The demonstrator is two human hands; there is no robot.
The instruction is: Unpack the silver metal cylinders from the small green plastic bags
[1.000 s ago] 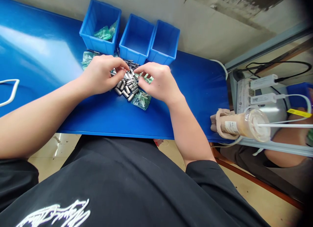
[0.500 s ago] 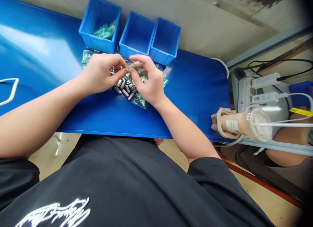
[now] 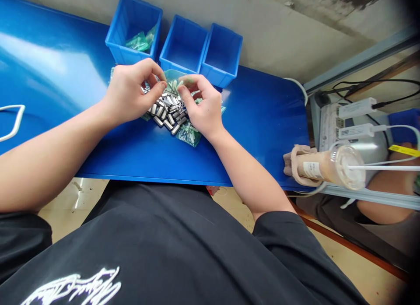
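My left hand and my right hand are raised over a pile of small shiny metal pieces on the blue table. Each hand has thumb and forefinger pinched at one side of a small see-through green plastic bag, which spans the gap between them. Pale slender pieces show at the bag, but I cannot tell whether they are inside or behind it. Another green bag lies at the pile's near right edge, below my right hand. My palms hide parts of the pile.
Behind the pile stand three blue bins; the left bin contains green bags, beside the middle bin and right bin. A drink cup in a holder is at the table's right end, near white adapters and cables.
My hands have moved apart, the left one leftward and slightly up. More of the green bag and the metal pile now shows between them.
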